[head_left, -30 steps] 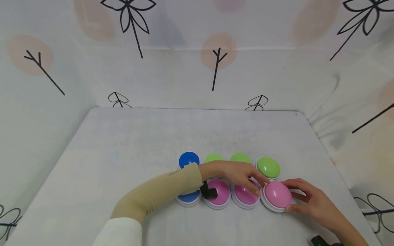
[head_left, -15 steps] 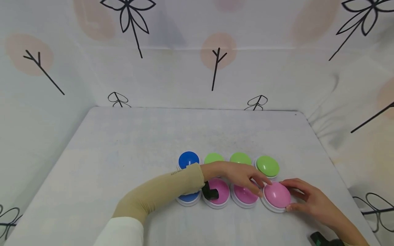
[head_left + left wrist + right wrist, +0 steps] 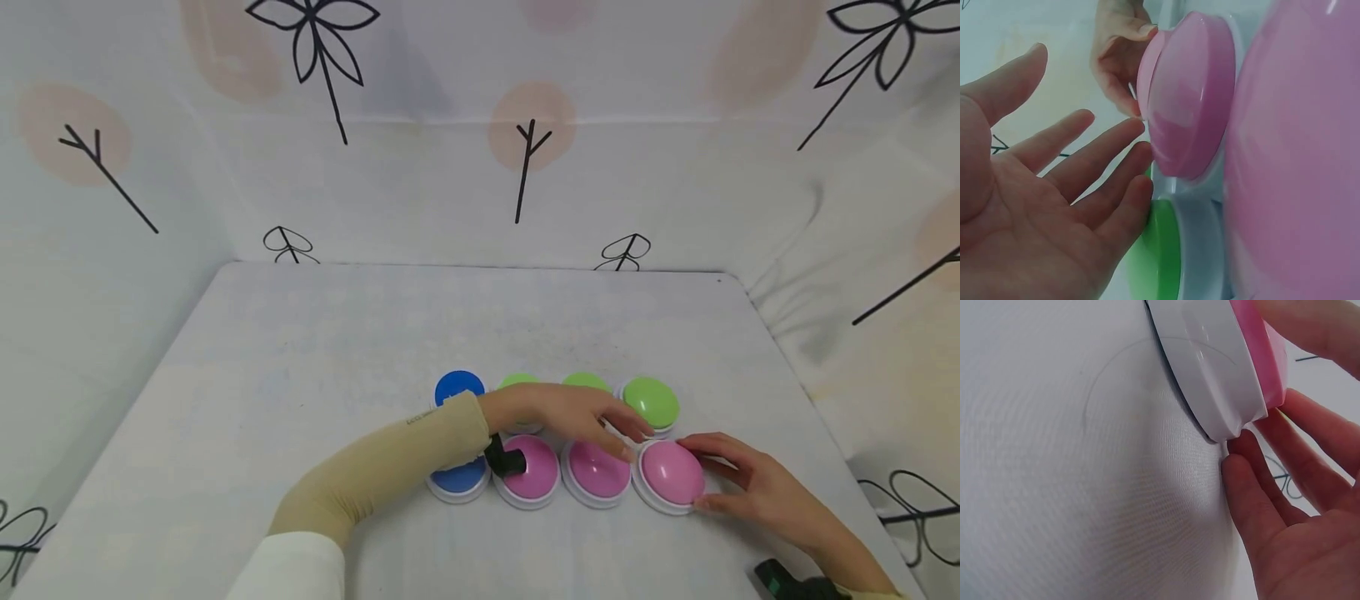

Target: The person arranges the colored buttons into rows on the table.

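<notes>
Two rows of dome-topped push buttons with white bases stand on the white table. My right hand [image 3: 765,492] holds the rightmost pink button [image 3: 672,472] by its right side, thumb at the front and forefinger behind. In the right wrist view its fingers [image 3: 1254,494] lie along the edge of the white base [image 3: 1210,369]. My left hand [image 3: 570,412] hovers over the gap between the rows, fingers spread and extended, holding nothing. Beneath it are the middle pink button [image 3: 597,469] and two partly covered green buttons [image 3: 587,380]. Another green button [image 3: 651,402] sits behind the held one.
Farther left are another pink button [image 3: 534,467] and two blue buttons [image 3: 459,384], one partly hidden by my left sleeve [image 3: 390,458]. Black wrist devices [image 3: 795,581] hang at both wrists. Patterned fabric walls [image 3: 420,192] enclose the table's [image 3: 337,333] back and sides.
My left hand has drawn slightly back and left, off the edge of the rightmost pink button. That button has shifted slightly left with my right hand still at its side.
</notes>
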